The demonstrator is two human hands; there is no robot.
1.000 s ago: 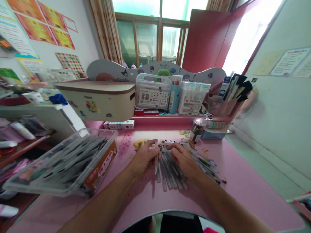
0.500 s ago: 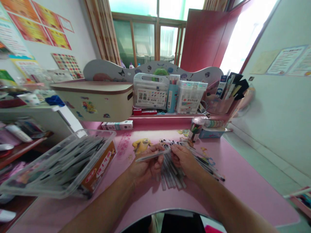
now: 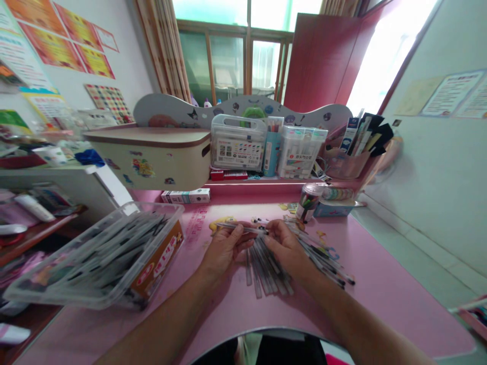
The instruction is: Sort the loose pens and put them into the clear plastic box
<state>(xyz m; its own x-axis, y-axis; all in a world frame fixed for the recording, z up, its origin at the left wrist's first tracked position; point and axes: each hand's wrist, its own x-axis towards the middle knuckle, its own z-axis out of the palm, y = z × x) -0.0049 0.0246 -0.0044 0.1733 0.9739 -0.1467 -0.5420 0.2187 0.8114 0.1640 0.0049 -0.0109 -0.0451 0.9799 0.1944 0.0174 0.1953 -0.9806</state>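
Near the middle of the pink desk, my left hand (image 3: pixel 227 247) is closed on a clear pen (image 3: pixel 243 228), which points out to the left and has its dark end toward the right. The fingertips of my right hand (image 3: pixel 283 246) are bent together beside that dark end; whether they grip anything is too small to tell. Below and between the hands, several clear pen tubes (image 3: pixel 267 276) lie fanned on the desk. More pens with black ends (image 3: pixel 329 266) are spread out to the right of my right hand.
At left, a clear plastic box (image 3: pixel 167 208) is full of pens. A lidded cream bin (image 3: pixel 163 165), marker cases (image 3: pixel 239 147) and a pink pen holder (image 3: pixel 344 165) line the back shelf. A clear jar (image 3: pixel 307 203) stands by a blue box (image 3: pixel 335 209).
The pen in my left hand has been raised and turned, its left end now farther up. My left fingers have shifted along it, and my right fingers have moved slightly.
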